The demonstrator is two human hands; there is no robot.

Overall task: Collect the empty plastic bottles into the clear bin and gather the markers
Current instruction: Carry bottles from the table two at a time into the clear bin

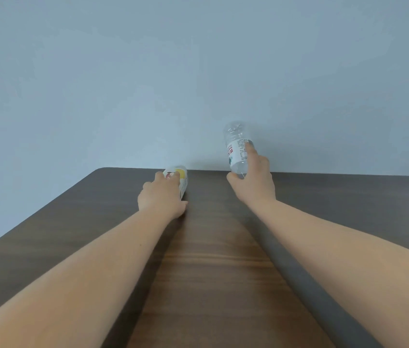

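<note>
Clear thin plastic, both bottles, and both looked empty, so my read was light, springy and easy to dent or squirt out of a hard squeeze. Mid-body on the label was the sensible place to hold: paper gives more friction than bare plastic.

Right hand (pixel 253 182) had its fingers wrapped round the clear water bottle (pixel 237 149), lifted off the table (pixel 211 259) against the pale wall (pixel 198 59). Index finger lay across the white label, thumb underneath. Base pointed up and away; the neck end was buried in the palm, so I couldn't tell whether a cap was on. No liquid visible inside it.

Left hand (pixel 159 197) was curled over the yellow-labelled bottle (pixel 177 178), which lay on its side at the far edge of the table, close to the wall. Fingers were closed onto its body, thumb near the tabletop. It looked to be resting on the wood; whether it had any lift I couldn't say. Contents hidden by label and hand.

Containers: the clear bin wasn't visible from where the camera pointed, nor were any markers. So both bottles were in hand but neither was binned. Judgement: early in the job. Risk was mainly the lying bottle rolling off the back edge if the grip slipped.
</note>
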